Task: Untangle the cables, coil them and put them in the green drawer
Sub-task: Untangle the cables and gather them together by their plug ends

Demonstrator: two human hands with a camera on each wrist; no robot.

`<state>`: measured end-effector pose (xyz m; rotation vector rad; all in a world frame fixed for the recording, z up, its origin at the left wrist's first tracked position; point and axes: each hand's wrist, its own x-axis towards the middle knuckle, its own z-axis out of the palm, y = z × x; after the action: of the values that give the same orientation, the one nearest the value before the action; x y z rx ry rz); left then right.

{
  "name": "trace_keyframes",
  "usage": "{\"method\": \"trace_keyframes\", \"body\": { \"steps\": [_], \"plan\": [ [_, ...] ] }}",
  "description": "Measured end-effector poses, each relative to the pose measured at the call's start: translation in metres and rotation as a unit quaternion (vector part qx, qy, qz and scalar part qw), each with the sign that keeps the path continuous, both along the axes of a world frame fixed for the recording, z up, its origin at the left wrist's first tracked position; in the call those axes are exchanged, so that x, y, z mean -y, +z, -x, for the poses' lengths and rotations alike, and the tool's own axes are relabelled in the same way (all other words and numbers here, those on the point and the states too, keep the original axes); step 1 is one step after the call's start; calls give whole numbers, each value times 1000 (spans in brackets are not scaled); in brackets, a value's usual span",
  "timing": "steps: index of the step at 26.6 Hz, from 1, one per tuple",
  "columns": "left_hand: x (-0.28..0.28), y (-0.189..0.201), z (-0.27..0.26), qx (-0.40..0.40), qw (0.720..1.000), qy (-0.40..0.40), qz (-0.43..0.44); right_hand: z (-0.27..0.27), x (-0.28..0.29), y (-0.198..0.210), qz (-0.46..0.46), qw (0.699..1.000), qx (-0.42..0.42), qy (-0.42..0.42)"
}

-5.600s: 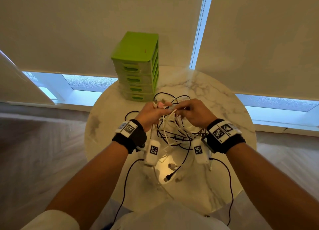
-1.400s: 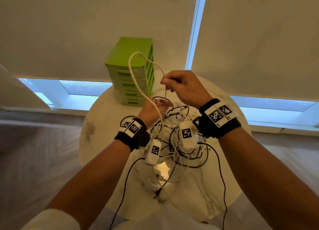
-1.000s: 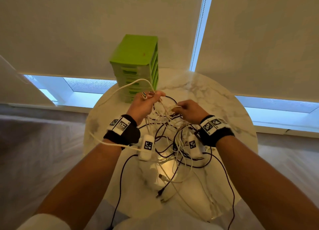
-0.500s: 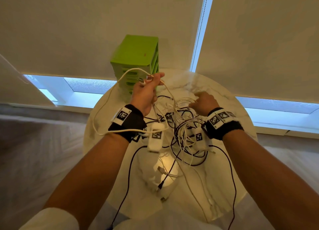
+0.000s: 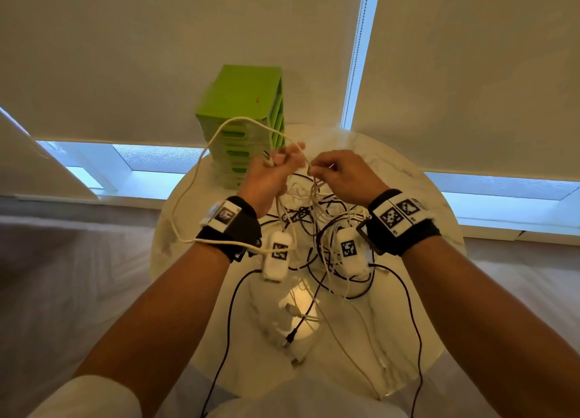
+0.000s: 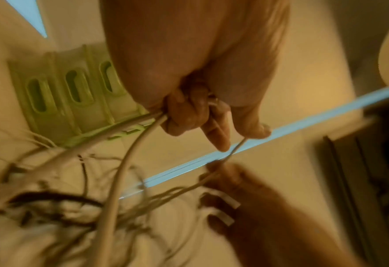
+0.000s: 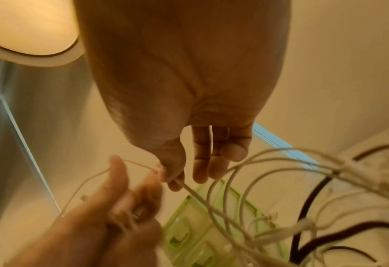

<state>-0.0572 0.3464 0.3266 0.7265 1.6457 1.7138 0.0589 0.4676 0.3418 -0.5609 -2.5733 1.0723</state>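
Overhead, both hands [image 5: 309,174] pinching white cable [image 5: 188,194]; wristbands [image 5: 398,221] with unreadable square codes.

A round white marble table [image 5: 417,216] is seen; a green drawer unit [image 5: 243,125] stands at its eleven o'clock edge; loose black and white cable ends [image 5: 298,326] lie toward six o'clock.

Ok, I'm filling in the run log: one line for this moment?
stage: untangling | left hand: grips white cable | right hand: pinches thin white strand | green drawer unit: shut
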Motion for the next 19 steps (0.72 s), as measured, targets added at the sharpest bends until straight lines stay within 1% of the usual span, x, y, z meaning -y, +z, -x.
{"method": "trace_keyframes", "body": {
  "steps": [2, 3, 7, 8, 9, 11, 13, 16, 19],
  "plan": [
    [0, -17, -9, -105, 991, -48, 64, 1, 4, 8, 47, 997, -56, -4],
    [0, -29, -12, -139, 985, -54, 83, 1, 6, 14, 66, 995, -79, -7],
    [4, -66, -7, -184, 970, -22, 159, 0, 7, 51, 105, 976, -184, -47],
    [7, -69, -6, -186, 967, -14, 177, -2, 4, 61, 110, 972, -201, -55],
    [9, -70, -5, -171, 969, 1, 178, -4, 0, 70, 111, 971, -205, -57],
    [11, -65, -3, -123, 981, 23, 151, -6, -6, 74, 105, 979, -165, -48],
    [13, -56, -2, -106, 984, 25, 143, -7, -9, 63, 107, 986, -117, -49],
    [19, -48, 10, -97, 983, 28, 155, -16, -18, 33, 102, 988, -86, -81],
    [30, -40, 22, -79, 980, 50, 176, -41, -49, 11, 94, 975, -99, -177]
  ]
}}
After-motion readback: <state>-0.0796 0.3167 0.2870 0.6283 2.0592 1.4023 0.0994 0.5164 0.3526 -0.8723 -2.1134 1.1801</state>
